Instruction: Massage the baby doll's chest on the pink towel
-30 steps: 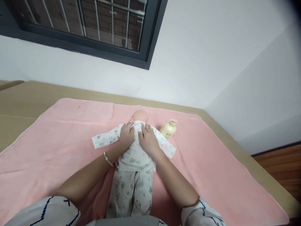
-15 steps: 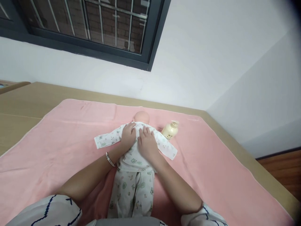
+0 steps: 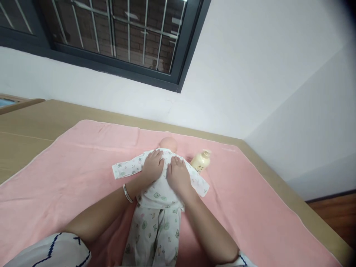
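From where I stood, the left-hand sleeve of the doll stretched out across the pink mat. The left hand, a bangle at its wrist, lay palm down on the upper shirt, fingers pointing towards the mat's far edge. The doll lay lengthwise, its bald head near that edge, no face showing. Beside the left, the right hand rested just as flat. Both were open, grasping nothing; this looked like a two-palmed hold, and moving on from it would, I judged, call for even, gentle pressure. Rightmost, a pump bottle stood just beyond the other sleeve.
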The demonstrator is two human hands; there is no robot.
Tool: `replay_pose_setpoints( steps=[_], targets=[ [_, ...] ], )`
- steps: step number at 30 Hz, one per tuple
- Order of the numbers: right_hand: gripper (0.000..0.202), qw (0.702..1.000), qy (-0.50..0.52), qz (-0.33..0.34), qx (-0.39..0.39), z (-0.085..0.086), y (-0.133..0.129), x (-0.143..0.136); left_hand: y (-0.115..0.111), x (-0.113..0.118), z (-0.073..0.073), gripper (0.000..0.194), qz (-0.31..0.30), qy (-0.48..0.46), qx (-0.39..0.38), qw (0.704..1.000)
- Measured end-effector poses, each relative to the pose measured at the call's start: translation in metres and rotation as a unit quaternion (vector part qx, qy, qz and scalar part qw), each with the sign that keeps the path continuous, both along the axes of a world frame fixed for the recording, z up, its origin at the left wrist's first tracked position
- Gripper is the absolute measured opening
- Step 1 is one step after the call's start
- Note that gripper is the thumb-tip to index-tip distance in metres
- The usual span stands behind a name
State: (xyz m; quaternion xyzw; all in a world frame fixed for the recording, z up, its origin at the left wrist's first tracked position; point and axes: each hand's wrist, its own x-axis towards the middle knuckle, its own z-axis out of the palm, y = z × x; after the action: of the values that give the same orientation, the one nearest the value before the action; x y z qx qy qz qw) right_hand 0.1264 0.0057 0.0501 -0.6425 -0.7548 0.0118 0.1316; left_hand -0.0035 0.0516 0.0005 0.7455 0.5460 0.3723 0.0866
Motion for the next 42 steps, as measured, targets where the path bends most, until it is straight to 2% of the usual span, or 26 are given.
replay_pose_setpoints(
  steps=[2,4,7,10,13,18,20,23,27,34,38,42],
  targets=[
    [0.049,0.999,-0.029,0.015,0.018,0.001,-0.011,-0.008,0.003,-0.004,0.006,0.044,-0.003,0.020,-0.018,1.000],
    [0.047,0.999,-0.028,0.024,0.015,0.004,-0.010,-0.007,-0.002,-0.003,0.009,0.044,-0.003,0.043,-0.022,0.999],
    [0.046,1.000,0.015,0.015,-0.015,0.010,0.007,0.011,-0.020,0.007,0.009,0.045,-0.005,0.086,-0.006,0.996],
    [0.049,0.998,0.022,-0.033,-0.041,0.011,0.023,0.024,-0.033,0.014,0.007,0.048,-0.023,0.118,0.003,0.993],
    [0.050,0.998,-0.004,-0.043,-0.038,0.009,0.017,0.017,-0.027,0.010,0.009,0.046,-0.040,0.104,-0.009,0.994],
    [0.049,0.999,-0.003,0.026,-0.029,0.011,-0.009,-0.005,-0.003,-0.004,0.011,0.047,-0.017,0.069,-0.037,0.997],
    [0.048,0.998,0.028,0.040,-0.040,0.012,-0.006,-0.002,-0.004,-0.001,0.008,0.047,-0.004,0.069,-0.029,0.997],
    [0.051,0.995,0.078,0.025,-0.056,0.010,0.011,0.014,-0.016,0.010,0.001,0.046,-0.008,0.071,0.000,0.997],
    [0.053,0.996,0.071,0.013,-0.059,0.005,0.023,0.023,-0.027,0.016,0.000,0.046,-0.018,0.062,0.025,0.998],
    [0.046,0.999,0.029,0.025,-0.019,0.011,-0.006,-0.006,-0.005,-0.001,0.009,0.044,-0.015,0.039,-0.017,0.999],
    [0.044,0.995,0.087,0.027,-0.028,0.009,0.004,0.004,-0.004,-0.001,0.006,0.044,-0.001,0.028,-0.009,1.000],
    [0.051,0.993,0.119,0.004,-0.005,-0.003,0.020,0.016,-0.009,0.004,0.004,0.041,0.010,0.029,0.013,0.999]
  ],
)
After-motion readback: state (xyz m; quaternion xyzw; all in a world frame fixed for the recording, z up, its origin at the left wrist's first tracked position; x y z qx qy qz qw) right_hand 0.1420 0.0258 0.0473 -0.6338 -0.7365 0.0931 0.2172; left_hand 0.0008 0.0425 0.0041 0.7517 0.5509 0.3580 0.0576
